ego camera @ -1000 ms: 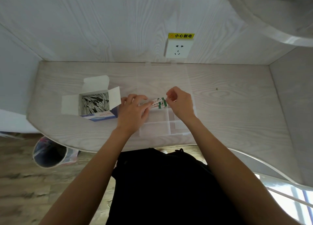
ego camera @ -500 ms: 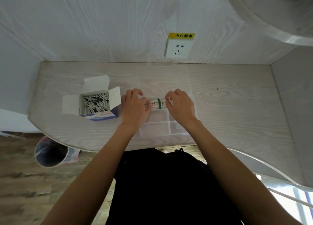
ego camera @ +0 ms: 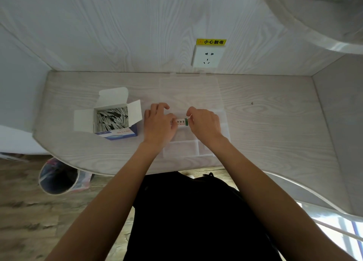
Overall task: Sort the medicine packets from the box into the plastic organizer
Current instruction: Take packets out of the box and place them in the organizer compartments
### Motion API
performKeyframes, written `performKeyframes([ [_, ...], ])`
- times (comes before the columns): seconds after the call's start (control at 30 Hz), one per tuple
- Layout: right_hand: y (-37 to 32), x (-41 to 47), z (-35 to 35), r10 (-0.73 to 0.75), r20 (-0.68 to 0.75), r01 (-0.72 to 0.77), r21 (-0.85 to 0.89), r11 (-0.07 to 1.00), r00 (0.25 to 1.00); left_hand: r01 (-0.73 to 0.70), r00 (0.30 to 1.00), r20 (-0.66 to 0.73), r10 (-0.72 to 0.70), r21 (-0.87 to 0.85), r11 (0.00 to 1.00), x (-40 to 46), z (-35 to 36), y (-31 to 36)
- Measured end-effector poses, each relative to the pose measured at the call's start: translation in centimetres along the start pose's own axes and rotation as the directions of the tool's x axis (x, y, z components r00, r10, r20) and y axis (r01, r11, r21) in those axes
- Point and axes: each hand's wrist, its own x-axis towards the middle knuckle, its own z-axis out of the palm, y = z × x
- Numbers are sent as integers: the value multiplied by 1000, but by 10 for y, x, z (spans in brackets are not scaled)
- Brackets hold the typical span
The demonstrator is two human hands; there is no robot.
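A small stack of white medicine packets (ego camera: pixel 182 122) with a green end band sits between my two hands, low over the clear plastic organizer (ego camera: pixel 182 148). My left hand (ego camera: pixel 158 126) pinches the packets' left end and my right hand (ego camera: pixel 204 124) pinches the green right end. The organizer lies on the desk with its transparent lid (ego camera: pixel 189 89) folded open toward the wall. To the left stands the open white-and-blue box (ego camera: pixel 115 120), filled with several more packets standing on edge. My hands hide the organizer compartment under the packets.
The pale wood desk (ego camera: pixel 275 123) has a curved front edge and walls on three sides. A wall socket (ego camera: pixel 207 56) with a yellow warning label sits behind the organizer. A bin (ego camera: pixel 58 177) stands on the floor below the desk's left edge.
Both hands have closed in on the packets and lowered them flat toward the organizer. The stack has turned from tilted to level, and less of it shows between my fingers.
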Motion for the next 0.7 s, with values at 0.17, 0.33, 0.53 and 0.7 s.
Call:
performKeyframes([
  [0.17,-11,-1,-7,-86,88,104,-225,969,992,-31,998,-46,31,6,1000,-3,2,-2],
  [0.33,-15,-3,-3,-94,90,113,-240,964,992,-42,998,-39,43,13,999,-4,2,-3],
  [0.53,-14,3,-4,-1,85,9,-95,995,996,-43,999,3,43,29,999,-2,3,-3],
  [0.7,-19,3,-6,-65,98,86,-227,970,993,-31,999,32,30,23,999,-2,4,-5],
])
